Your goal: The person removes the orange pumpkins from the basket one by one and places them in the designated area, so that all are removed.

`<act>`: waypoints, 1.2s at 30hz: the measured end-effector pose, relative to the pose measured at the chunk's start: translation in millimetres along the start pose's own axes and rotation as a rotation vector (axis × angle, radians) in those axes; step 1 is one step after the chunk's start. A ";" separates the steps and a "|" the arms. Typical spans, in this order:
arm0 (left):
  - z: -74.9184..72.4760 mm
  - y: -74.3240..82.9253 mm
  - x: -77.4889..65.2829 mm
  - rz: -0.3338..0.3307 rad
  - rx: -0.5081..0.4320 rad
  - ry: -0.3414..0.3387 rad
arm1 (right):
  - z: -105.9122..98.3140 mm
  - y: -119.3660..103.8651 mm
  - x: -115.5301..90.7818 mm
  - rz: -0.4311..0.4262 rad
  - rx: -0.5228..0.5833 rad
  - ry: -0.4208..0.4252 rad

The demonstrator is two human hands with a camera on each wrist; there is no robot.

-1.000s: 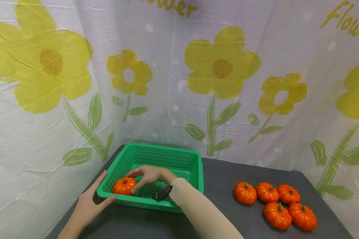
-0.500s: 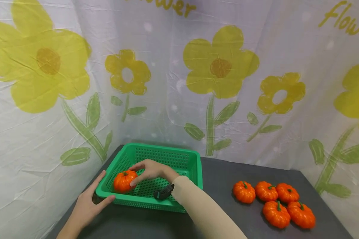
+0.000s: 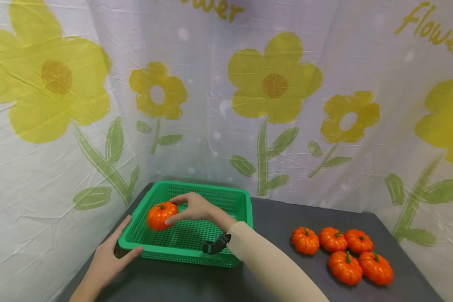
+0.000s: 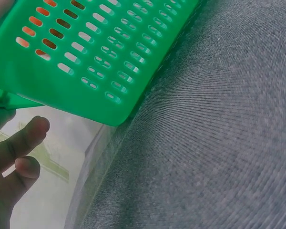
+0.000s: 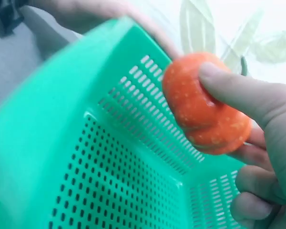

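In the head view my right hand (image 3: 194,206) grips a small orange pumpkin (image 3: 160,217) by its side, raised over the left part of a green plastic basket (image 3: 188,251). The right wrist view shows the thumb (image 5: 238,90) across the pumpkin (image 5: 200,107), other fingers beneath it, and the basket's perforated floor below. My left hand (image 3: 107,260) holds the basket's near left corner, thumb at the front rim and fingers along the left side. From the left wrist, two fingertips (image 4: 31,143) of that hand hang free beside the basket wall (image 4: 86,71).
Several more orange pumpkins (image 3: 345,268) with green stems sit grouped on the dark grey table (image 3: 272,235) to the right. A pale curtain (image 3: 211,142) printed with yellow flowers stands behind and to the left. On the right wrist is a black band (image 3: 216,244).
My right hand has lifted the pumpkin from the basket's near left area, up and slightly right. The left hand has stayed at the corner.
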State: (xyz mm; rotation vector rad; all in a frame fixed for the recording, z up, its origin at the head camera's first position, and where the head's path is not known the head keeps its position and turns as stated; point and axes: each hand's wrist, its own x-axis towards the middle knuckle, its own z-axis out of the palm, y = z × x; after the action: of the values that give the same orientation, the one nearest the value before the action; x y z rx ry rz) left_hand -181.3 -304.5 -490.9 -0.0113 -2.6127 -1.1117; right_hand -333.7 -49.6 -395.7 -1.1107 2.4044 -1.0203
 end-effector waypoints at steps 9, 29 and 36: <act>-0.9 0.4 -0.8 0.002 0.007 0.012 | 0.8 2.1 -27.0 0.003 -0.055 0.087; -0.3 0.9 -1.4 -0.001 0.000 -0.001 | -16.8 11.2 -88.4 -0.001 0.055 0.296; 1.1 0.4 -1.4 -0.008 0.003 -0.009 | -20.9 15.5 -116.5 0.004 0.134 0.352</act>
State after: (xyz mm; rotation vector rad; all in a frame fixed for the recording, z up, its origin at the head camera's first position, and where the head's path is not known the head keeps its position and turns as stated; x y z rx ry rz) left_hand -180.2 -303.3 -491.8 -0.0048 -2.6247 -1.1134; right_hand -276.8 55.3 -394.5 -0.9446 2.5496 -1.4570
